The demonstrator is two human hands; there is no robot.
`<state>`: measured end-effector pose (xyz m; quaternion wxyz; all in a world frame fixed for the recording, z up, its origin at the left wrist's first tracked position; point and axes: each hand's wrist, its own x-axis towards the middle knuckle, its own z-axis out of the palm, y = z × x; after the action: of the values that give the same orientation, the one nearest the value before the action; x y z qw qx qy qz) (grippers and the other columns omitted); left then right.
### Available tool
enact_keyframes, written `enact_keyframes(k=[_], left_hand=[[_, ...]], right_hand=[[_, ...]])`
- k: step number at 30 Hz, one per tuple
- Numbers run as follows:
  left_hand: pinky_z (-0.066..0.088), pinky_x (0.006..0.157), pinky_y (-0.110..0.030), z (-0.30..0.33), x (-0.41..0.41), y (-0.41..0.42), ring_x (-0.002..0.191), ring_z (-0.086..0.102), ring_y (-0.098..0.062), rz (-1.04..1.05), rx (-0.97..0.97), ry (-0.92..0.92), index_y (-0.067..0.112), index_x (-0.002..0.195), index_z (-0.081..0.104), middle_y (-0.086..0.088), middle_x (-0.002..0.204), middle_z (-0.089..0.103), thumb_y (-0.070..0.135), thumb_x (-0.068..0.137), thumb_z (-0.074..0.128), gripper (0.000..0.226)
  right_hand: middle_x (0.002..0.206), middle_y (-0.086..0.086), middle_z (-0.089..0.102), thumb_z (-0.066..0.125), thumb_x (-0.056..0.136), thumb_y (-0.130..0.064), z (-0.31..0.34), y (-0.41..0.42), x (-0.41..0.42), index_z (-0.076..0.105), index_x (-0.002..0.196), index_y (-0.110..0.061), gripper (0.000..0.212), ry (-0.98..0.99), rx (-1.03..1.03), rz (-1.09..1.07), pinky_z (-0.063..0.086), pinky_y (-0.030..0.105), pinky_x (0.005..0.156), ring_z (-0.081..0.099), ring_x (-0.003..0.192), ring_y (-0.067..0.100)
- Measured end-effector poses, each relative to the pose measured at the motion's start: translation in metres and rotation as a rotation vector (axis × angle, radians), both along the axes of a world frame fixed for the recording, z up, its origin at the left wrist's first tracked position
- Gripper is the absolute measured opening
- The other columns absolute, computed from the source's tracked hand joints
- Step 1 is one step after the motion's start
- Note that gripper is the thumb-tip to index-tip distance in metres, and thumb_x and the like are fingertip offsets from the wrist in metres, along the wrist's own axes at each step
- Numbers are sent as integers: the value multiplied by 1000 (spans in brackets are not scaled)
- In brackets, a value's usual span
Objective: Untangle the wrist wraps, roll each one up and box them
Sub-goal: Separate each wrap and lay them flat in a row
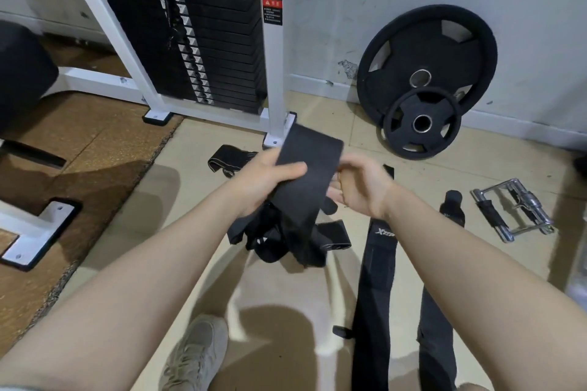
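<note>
L hand (266,178) grip: clamped on wrist wrap (301,168) | R hand (362,187) grip: cannot tell, beside wrap

Bare floor (197,232) lies open to you left of the tangled wraps (279,241), between them and the brown mat (79,149). Ahead, the white machine frame (274,73) and its weight stack (197,41) block the way. To the right front, two weight plates (425,79) lean on the wall. On your right, flat-laid wraps (374,289) and a chrome handle (514,213) take up the floor. Your shoe (193,355) sits near the bottom edge, with bare floor between it and the tangle.
</note>
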<state>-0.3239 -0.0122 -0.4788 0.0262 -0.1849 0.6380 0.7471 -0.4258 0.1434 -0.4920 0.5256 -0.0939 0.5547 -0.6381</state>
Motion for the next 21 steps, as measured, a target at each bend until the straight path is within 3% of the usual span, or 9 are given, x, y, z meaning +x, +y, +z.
enact_keyframes(k=[2, 4, 8, 10, 12, 14, 17, 19, 21], left_hand=[[55, 80, -23, -5, 8, 5, 92, 70, -12, -124, -84, -28, 18, 103, 67, 4, 98, 74, -2, 92, 54, 26], [54, 83, -22, -9, 13, 6, 94, 69, -11, -183, -192, -58, 17, 102, 68, 4, 100, 73, -4, 91, 54, 28], [52, 88, -25, -16, 25, 0, 96, 67, -10, -259, -358, -112, 26, 96, 68, 7, 100, 72, -1, 92, 55, 31], [52, 88, -26, -21, 31, -4, 98, 67, -13, -238, -357, -132, 23, 101, 67, 4, 103, 71, 0, 93, 53, 28], [53, 77, -18, -21, 35, -7, 89, 69, -7, -190, -237, -127, 16, 107, 64, 6, 98, 71, 0, 96, 50, 24], [52, 69, -13, -20, 36, -8, 82, 69, -1, -203, -176, -119, 12, 108, 64, 10, 92, 72, 1, 97, 49, 21], [49, 63, -9, -19, 30, -13, 75, 68, 4, -203, -218, -110, 18, 100, 65, 17, 81, 73, 4, 98, 48, 21], [49, 62, -10, -22, 23, -18, 76, 68, 5, -146, -220, -91, 23, 100, 64, 19, 84, 72, 7, 98, 49, 23], [49, 63, -10, -28, 18, -23, 79, 67, 5, -130, -206, -88, 26, 100, 63, 19, 88, 72, 6, 98, 49, 24]], right_hand=[[111, 12, 64, 42, 93, -37, 11, -1, -5, 57, 119, -10, 40, -201, -210, -235, 52, 36, 82, 65, 93, 25], [108, 17, 68, 37, 97, -43, 22, -6, -6, 55, 115, -7, 44, -284, -312, -368, 53, 41, 83, 67, 92, 30], [75, 5, 70, 43, 99, -9, 39, -18, 3, 57, 100, -5, 15, -73, -210, -306, 59, 29, 68, 68, 71, 16], [71, 4, 67, 39, 98, 0, 44, -21, 4, 58, 95, -5, 19, -59, -279, -333, 57, 27, 68, 64, 69, 17], [69, 5, 66, 34, 101, -2, 49, -25, 4, 54, 89, -7, 23, -91, -388, -412, 57, 27, 64, 63, 65, 17], [75, 8, 68, 31, 103, -6, 51, -29, 1, 51, 88, -8, 24, -134, -471, -544, 59, 30, 63, 68, 70, 20], [113, 15, 64, 27, 105, -18, 46, -36, -7, 50, 109, -10, 24, -217, -503, -635, 57, 40, 72, 62, 106, 29], [124, 16, 61, 27, 105, -22, 37, -37, -8, 45, 120, -11, 26, -218, -436, -622, 57, 43, 73, 64, 102, 30], [109, 13, 69, 29, 105, -23, 26, -35, -9, 49, 111, -9, 26, -196, -369, -604, 60, 40, 72, 70, 86, 27]])
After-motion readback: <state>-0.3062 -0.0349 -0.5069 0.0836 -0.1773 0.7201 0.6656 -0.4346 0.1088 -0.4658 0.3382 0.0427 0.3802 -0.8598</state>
